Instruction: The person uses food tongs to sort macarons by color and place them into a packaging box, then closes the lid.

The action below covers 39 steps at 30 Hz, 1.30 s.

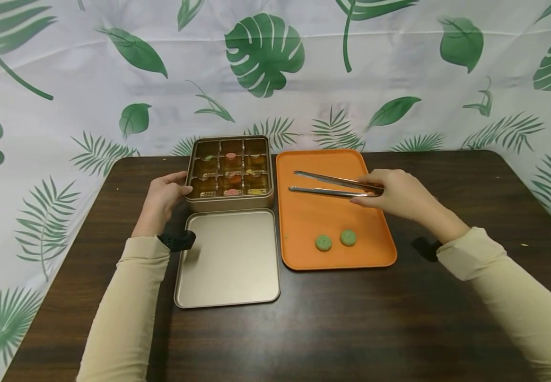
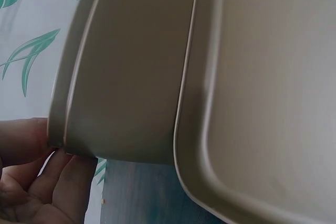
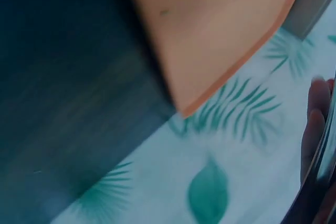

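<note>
A gold tin box (image 1: 229, 203) with a gridded insert stands at the back left, small coloured pieces in several of its compartments. My left hand (image 1: 164, 195) grips its left side, thumb at the rim; the left wrist view shows the fingers (image 2: 73, 187) against the outer wall. In my right hand (image 1: 401, 193) are metal tongs (image 1: 323, 192), their arms spread and nothing between the tips. They point left over an orange tray (image 1: 301, 225). Two round green cookies, a left one (image 1: 323, 243) and a right one (image 1: 348, 237), lie near that tray's front.
A shallow gold lid (image 1: 229, 260) lies flat in front of the tin, left of the orange tray. All stand on a dark wooden table (image 1: 332, 323). A leaf-patterned cloth (image 1: 323, 79) hangs behind the table's back edge.
</note>
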Tool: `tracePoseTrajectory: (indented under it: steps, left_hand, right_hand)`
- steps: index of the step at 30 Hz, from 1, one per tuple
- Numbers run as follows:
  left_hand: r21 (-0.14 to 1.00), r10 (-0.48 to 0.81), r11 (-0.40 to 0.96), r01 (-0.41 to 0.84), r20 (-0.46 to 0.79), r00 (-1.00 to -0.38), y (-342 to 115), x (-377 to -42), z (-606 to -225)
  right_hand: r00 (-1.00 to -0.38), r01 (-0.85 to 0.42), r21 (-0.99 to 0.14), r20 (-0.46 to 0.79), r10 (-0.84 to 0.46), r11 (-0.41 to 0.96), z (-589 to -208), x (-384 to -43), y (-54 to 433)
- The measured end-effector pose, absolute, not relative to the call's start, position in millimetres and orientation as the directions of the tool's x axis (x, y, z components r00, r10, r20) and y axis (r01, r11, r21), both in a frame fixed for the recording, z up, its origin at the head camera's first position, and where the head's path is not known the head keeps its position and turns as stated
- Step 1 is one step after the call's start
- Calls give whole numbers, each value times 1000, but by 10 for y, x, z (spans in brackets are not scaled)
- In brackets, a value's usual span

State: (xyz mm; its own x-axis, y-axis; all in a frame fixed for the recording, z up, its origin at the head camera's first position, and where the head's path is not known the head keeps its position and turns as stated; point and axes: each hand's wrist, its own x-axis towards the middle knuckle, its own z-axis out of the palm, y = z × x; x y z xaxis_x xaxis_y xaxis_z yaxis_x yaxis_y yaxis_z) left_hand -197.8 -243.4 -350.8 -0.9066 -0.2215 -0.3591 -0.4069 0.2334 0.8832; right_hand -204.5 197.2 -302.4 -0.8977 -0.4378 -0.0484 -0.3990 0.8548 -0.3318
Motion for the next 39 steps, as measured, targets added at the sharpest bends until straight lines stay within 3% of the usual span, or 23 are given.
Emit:
tracePoseTrajectory:
  steps: [20,39]
  left_hand:
    - [879,-216,219,-424,-380,-899,-2409,-1995,-3467]
    - [883,-225,210,-420,-374,-900,-2415,-1982,-3478]
  right_hand:
    - [-874,-402,-397,-103,-476,825,-3408,-1803,2813]
    - [-830,-542,-300,51,-555,785,-3546,-1659,3096]
